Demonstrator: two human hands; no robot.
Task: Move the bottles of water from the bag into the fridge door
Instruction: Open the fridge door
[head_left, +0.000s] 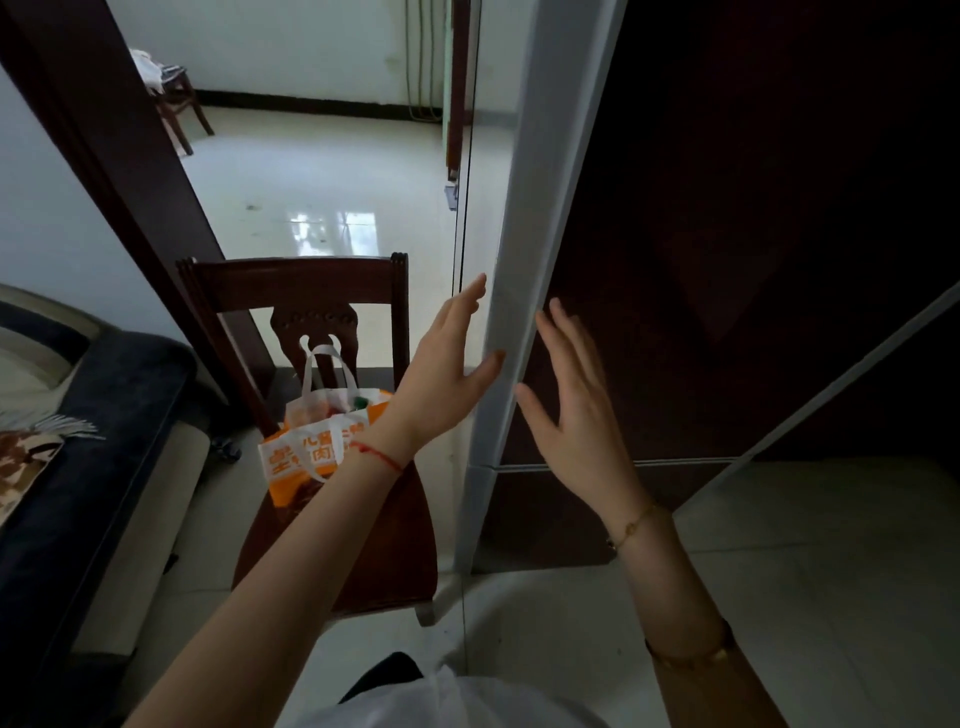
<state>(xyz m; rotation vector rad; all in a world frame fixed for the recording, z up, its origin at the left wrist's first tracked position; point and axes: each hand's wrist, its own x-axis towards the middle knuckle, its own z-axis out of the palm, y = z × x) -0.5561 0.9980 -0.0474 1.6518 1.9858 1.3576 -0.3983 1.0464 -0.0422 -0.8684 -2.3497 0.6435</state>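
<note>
Your left hand (441, 364) is spread wide with fingers extended and holds nothing; it sits at the left face of the fridge (727, 260), its thumb just touching the pale grey edge strip (524, 234) of the dark door, its fingertips reaching up alongside that strip; a red string bracelet (378, 454) circles that wrist. Your right hand (571, 410) is likewise wide and empty, palm turned toward the dark front panel of the door, just beside the same grey strip on its other side; whether the palm presses the panel cannot be told; a thin gold chain (631, 525) rings that wrist. The door appears closed, with a seam to a lower panel just below your right hand. The bag (306, 447), white and orange with printed characters and white handles standing up, rests on the seat of a dark wooden chair (291, 291), toward the seat's back edge, left of the fridge and partly behind your left forearm; something with a green top shows in its mouth, though the bottles themselves cannot be made out; a dark sofa (88, 457) lies along the left.
</note>
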